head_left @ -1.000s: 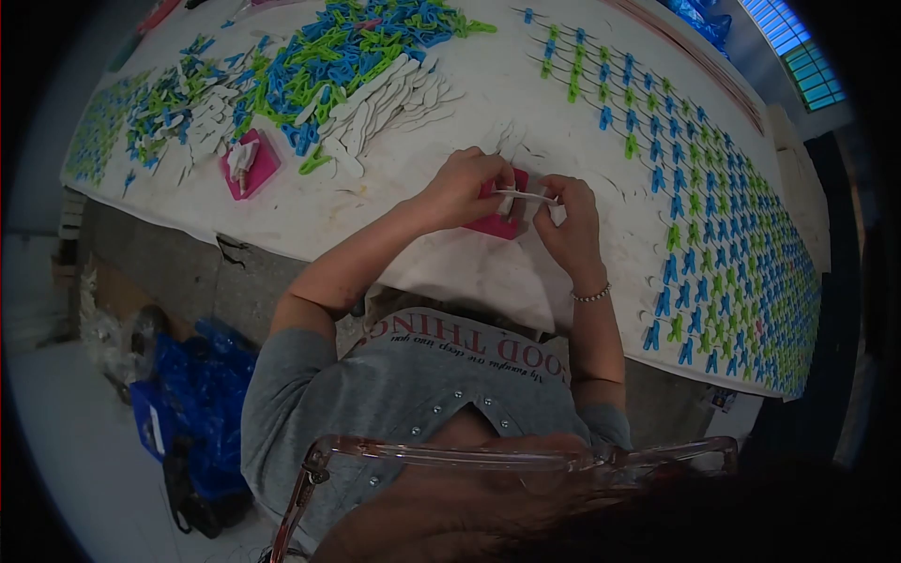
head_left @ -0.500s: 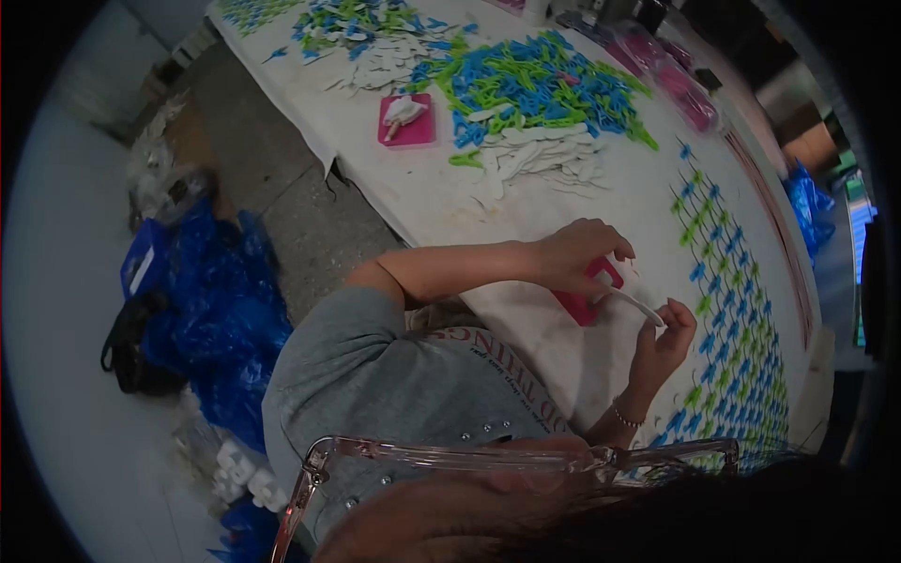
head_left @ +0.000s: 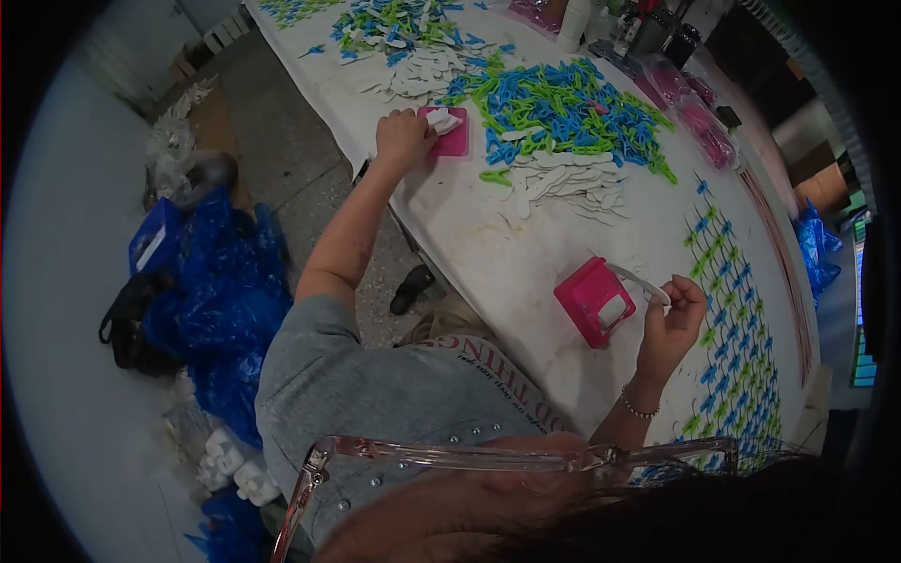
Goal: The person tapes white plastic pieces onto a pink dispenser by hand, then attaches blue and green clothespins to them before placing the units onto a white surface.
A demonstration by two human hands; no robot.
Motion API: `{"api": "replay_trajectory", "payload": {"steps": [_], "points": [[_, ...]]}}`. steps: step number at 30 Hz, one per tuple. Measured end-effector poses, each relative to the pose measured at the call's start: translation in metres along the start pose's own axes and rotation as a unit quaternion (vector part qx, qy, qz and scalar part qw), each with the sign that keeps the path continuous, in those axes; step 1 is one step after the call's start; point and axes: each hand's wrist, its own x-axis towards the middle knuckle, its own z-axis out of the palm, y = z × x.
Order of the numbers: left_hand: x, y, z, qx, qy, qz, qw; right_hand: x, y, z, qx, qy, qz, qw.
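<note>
My left hand (head_left: 404, 139) is stretched out over the far table edge, fingers curled around one end of a white crumpled bundle (head_left: 444, 122). That bundle lies on a small pink square dish (head_left: 457, 143). My right hand (head_left: 678, 311), with a beaded bracelet at the wrist, pinches the end of a slim curved white strip (head_left: 640, 281). The strip's other end reaches over a pink box (head_left: 580, 293), which has a white block (head_left: 612, 311) at its near side. Fingertips partly cover the strip's right end.
Blue and green clips (head_left: 563, 108) are heaped at the back, white flat pieces (head_left: 572, 183) in front of them. Rows of blue and green clips (head_left: 732, 328) line the right side. Pink plastic packages (head_left: 704, 131) lie at the back right. Blue plastic bags (head_left: 216, 310) are on the floor.
My left hand has left the pink box and reached away to the white bundle on the pink dish. My right hand stays beside the box, still holding the white strip.
</note>
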Motion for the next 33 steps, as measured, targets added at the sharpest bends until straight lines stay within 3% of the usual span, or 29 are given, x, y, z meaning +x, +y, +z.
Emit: {"api": "replay_trajectory", "payload": {"steps": [4, 8, 10, 11, 15, 18, 21, 23, 24, 26, 30, 33], "points": [[0.007, 0.001, 0.012, 0.07, -0.034, -0.027, 0.997, 0.0, 0.003, 0.002, -0.004, -0.028, -0.02, 0.999], [0.01, 0.002, -0.004, 0.056, 0.0, -0.038, 0.998, -0.007, 0.004, -0.005, 0.006, -0.011, 0.005, 1.0], [0.012, 0.0, -0.023, -0.076, -0.041, -0.101, 0.991, -0.012, 0.013, -0.012, -0.005, 0.005, 0.004, 1.0], [0.012, -0.002, -0.032, -0.073, -0.043, -0.099, 0.991, -0.014, 0.018, -0.014, -0.003, 0.008, 0.006, 1.0], [0.023, -0.019, -0.05, -0.258, 0.074, -0.047, 0.962, -0.026, 0.03, -0.015, 0.02, 0.033, 0.025, 0.999], [0.037, -0.026, -0.055, -0.276, 0.093, -0.069, 0.954, -0.032, 0.032, -0.012, 0.051, 0.029, 0.04, 0.997], [0.034, -0.011, -0.07, -0.522, 0.196, -0.037, 0.829, -0.033, 0.038, -0.013, 0.019, 0.063, 0.012, 0.998], [0.019, 0.016, -0.086, -0.607, 0.219, -0.001, 0.764, -0.034, 0.037, -0.012, 0.027, 0.065, -0.025, 0.997], [0.008, 0.034, -0.092, -0.611, 0.213, 0.001, 0.762, -0.035, 0.037, -0.013, 0.021, 0.071, -0.023, 0.997], [-0.014, 0.083, -0.1, -0.757, 0.129, 0.047, 0.639, -0.037, 0.037, -0.012, 0.006, 0.066, -0.049, 0.997], [-0.053, 0.151, -0.091, -0.782, 0.017, 0.121, 0.611, -0.038, 0.038, -0.009, -0.019, 0.065, -0.058, 0.996], [-0.071, 0.184, -0.087, -0.803, -0.011, 0.148, 0.577, -0.041, 0.039, -0.009, -0.049, 0.06, -0.08, 0.994]]}}
